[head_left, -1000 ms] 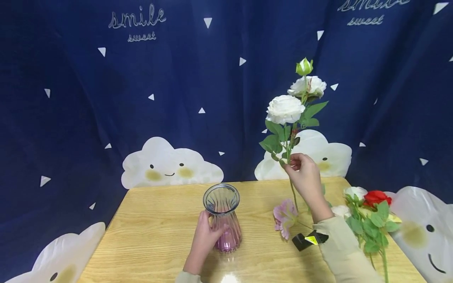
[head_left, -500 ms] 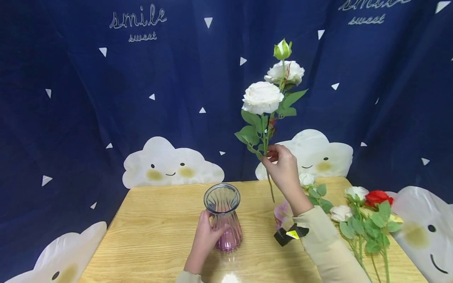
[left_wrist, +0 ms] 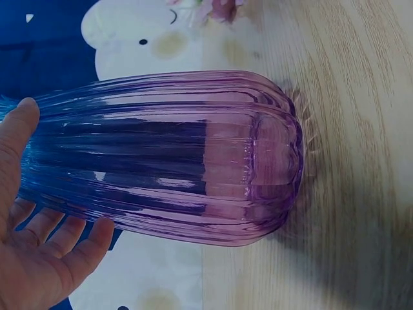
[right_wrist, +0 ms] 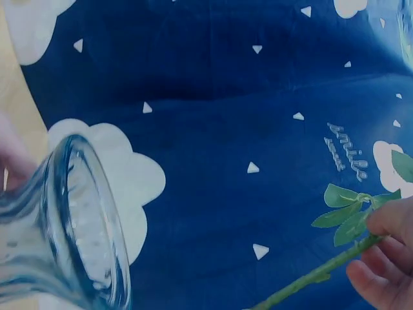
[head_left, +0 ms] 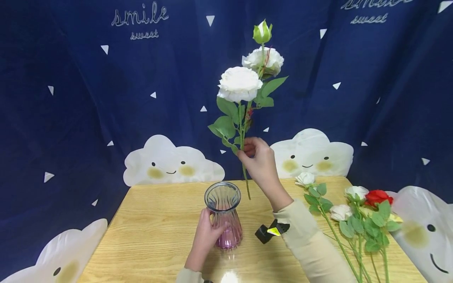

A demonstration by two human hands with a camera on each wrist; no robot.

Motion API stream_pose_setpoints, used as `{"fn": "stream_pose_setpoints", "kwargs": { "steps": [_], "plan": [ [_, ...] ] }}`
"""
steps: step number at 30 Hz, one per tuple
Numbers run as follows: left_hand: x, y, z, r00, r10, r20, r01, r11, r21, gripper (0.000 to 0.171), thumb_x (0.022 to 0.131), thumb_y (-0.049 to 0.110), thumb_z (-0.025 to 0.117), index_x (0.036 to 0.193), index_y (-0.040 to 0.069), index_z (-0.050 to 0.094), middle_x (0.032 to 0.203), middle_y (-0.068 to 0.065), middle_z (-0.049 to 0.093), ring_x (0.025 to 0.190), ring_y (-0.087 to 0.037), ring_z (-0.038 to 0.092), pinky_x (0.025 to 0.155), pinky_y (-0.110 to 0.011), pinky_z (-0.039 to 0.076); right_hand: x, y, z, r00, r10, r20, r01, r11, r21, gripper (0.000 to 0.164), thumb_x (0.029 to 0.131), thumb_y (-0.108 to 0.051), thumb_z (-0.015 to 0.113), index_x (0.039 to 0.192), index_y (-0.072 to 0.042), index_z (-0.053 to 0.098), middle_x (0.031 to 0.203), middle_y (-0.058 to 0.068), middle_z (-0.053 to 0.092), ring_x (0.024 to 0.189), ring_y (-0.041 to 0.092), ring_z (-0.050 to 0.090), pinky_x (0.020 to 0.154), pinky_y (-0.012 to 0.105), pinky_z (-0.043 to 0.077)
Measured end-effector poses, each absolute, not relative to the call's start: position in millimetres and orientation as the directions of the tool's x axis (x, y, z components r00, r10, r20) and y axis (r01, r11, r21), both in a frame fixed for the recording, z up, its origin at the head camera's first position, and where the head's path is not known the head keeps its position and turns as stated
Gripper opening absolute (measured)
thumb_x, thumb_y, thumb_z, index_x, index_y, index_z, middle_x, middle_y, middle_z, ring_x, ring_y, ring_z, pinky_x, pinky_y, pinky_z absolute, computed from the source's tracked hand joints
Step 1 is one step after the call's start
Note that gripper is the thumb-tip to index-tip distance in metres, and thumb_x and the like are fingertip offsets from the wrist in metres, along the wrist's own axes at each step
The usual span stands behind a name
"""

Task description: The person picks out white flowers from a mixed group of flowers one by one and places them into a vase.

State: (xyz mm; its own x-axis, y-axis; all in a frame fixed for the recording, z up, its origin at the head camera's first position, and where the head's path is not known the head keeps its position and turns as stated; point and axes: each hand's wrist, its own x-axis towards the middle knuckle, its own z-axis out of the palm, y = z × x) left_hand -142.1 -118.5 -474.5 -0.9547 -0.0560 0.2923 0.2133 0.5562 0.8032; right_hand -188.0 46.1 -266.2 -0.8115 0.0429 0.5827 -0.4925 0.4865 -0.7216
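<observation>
A ribbed glass vase [head_left: 223, 212], bluish at the rim and pink at the base, stands upright on the wooden table. My left hand [head_left: 207, 236] grips its side; in the left wrist view, thumb and fingers curve around the narrower upper part of the vase [left_wrist: 193, 155]. My right hand [head_left: 260, 163] pinches the green stem of an artificial white flower spray [head_left: 240, 84] with two blooms, a bud and leaves. The spray is held upright, its bare stem end slightly right of the vase rim in the head view. In the right wrist view the stem [right_wrist: 316, 274] slants down from the fingers.
Several artificial flowers lie on the table's right side, among them a red one [head_left: 378, 197] and a white one [head_left: 305, 179]. A pink flower [left_wrist: 222, 9] shows at the left wrist view's top edge. Behind the table [head_left: 152, 220] hangs a dark blue curtain [head_left: 198, 70].
My right hand has carried the white flower spray left and upward, from over the right part of the table to near the vase. The left hand and vase stay in place.
</observation>
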Motion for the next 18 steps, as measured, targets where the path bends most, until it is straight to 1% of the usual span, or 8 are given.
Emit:
{"fn": "stream_pose_setpoints", "kwargs": {
  "steps": [7,11,18],
  "plan": [
    [-142,-118,-475,-0.957,-0.057,0.283,0.209,0.539,0.816,0.071,0.067,0.031,0.071,0.125,0.006,0.039,0.118,-0.015,0.049,0.113,-0.030,0.048,0.101,-0.052,0.041,-185,31,-255,-0.790,-0.004,0.613,-0.540,0.476,-0.693,0.022,0.074,-0.014,0.063,0.094,-0.004,0.060,0.084,0.010,0.060,0.071,0.016,0.056,0.066,0.031,0.055],
    [-142,-119,-475,-0.955,-0.051,0.294,0.220,0.541,0.812,0.071,0.066,0.031,0.072,0.125,0.006,0.040,0.118,-0.015,0.049,0.112,-0.030,0.049,0.101,-0.053,0.042,-183,23,-251,-0.787,-0.023,0.616,-0.558,0.452,-0.696,0.021,0.075,-0.013,0.062,0.094,-0.005,0.059,0.084,0.009,0.060,0.070,0.014,0.057,0.064,0.030,0.054],
    [-142,-118,-475,-0.958,-0.049,0.281,0.210,0.544,0.812,0.070,0.067,0.029,0.072,0.124,0.006,0.039,0.118,-0.014,0.049,0.111,-0.029,0.049,0.099,-0.051,0.044,-180,10,-263,-0.793,-0.075,0.605,-0.567,0.454,-0.687,0.021,0.075,-0.013,0.062,0.094,-0.005,0.059,0.082,0.007,0.059,0.068,0.011,0.056,0.064,0.027,0.055]
  ]
}}
